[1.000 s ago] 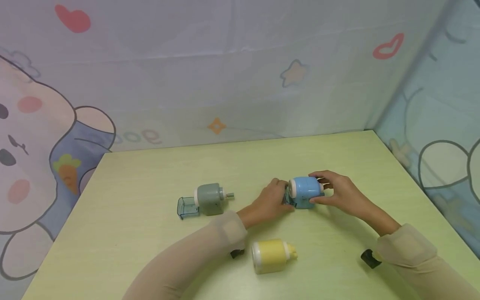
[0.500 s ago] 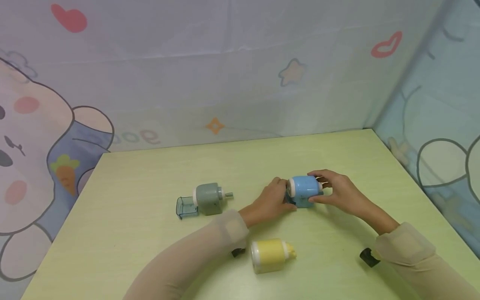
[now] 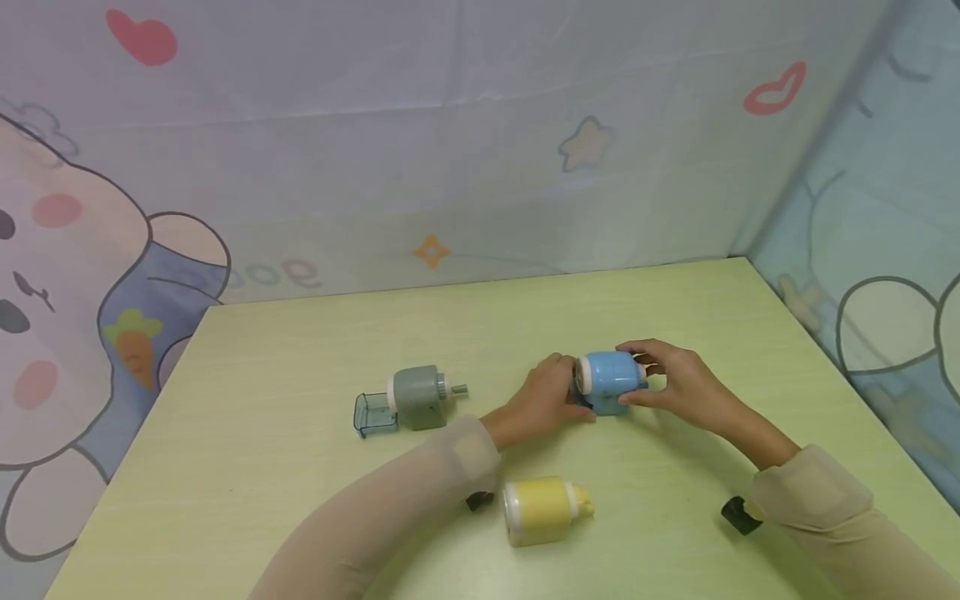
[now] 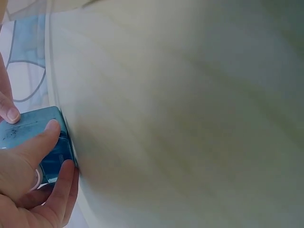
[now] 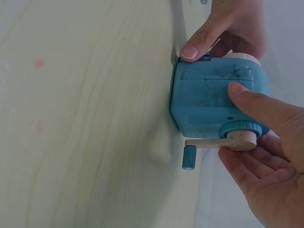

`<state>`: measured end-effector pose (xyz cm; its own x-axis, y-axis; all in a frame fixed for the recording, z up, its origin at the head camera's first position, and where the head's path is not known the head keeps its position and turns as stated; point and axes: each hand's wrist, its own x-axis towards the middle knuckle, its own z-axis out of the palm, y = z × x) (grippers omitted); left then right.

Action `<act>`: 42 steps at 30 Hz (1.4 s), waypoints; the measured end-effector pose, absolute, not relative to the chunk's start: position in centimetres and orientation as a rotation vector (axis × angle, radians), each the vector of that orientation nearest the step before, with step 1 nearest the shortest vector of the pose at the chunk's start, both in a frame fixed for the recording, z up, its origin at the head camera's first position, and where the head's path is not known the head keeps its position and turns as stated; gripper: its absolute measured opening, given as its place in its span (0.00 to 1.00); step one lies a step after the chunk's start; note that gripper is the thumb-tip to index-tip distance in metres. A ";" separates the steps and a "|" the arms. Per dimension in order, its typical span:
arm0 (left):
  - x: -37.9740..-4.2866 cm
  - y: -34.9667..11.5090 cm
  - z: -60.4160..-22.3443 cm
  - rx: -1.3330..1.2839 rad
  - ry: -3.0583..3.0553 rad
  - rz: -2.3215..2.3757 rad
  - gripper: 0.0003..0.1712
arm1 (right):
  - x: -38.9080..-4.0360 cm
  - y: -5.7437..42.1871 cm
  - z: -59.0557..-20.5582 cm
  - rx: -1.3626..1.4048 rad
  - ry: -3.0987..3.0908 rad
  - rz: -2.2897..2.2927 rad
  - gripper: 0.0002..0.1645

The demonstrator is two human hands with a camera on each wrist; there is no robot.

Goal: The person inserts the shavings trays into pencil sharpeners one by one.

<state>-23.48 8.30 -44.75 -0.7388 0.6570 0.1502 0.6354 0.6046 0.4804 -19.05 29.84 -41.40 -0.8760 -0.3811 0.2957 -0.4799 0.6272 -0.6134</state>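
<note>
A blue hand-crank pencil sharpener [image 3: 611, 375] stands on the table, right of the middle, between both hands. At its left end my left hand [image 3: 543, 398] grips the dark translucent shavings drawer [image 4: 57, 159], thumb along the side of the body. My right hand [image 3: 678, 387] holds the body from the right, its thumb on the side and fingers behind the crank end. In the right wrist view the crank handle [image 5: 189, 156] hangs toward the table. Part of the drawer is hidden behind the left fingers.
A grey-green pencil sharpener [image 3: 420, 398] stands to the left, its clear drawer [image 3: 377, 414] pulled out. Nearer the front, a yellow pencil sharpener [image 3: 542, 510] sits beside the left sleeve [image 3: 405, 492]. Printed cloth [image 3: 480, 150] hangs behind the table.
The left hand has shifted slightly right, and the drawer has slid into the blue sharpener. The right hand stays almost still; the green and yellow sharpeners have not moved.
</note>
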 end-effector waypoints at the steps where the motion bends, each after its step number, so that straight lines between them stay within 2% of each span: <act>1: -23.5 8.3 -44.7 1.119 2.776 0.809 0.35 | -19.0 29.8 -41.4 0.721 -2.706 1.087 0.37; 16: -23.8 8.5 -44.9 1.191 2.797 0.832 0.42 | -19.0 29.7 -41.6 0.739 -2.675 1.125 0.36; 30: -23.7 8.4 -45.5 1.248 2.768 0.935 0.42 | -18.8 29.5 -41.4 0.718 -2.706 1.141 0.36; 42: -23.2 8.5 -44.8 1.155 2.758 0.897 0.49 | -19.1 29.9 -41.2 0.728 -2.724 1.108 0.37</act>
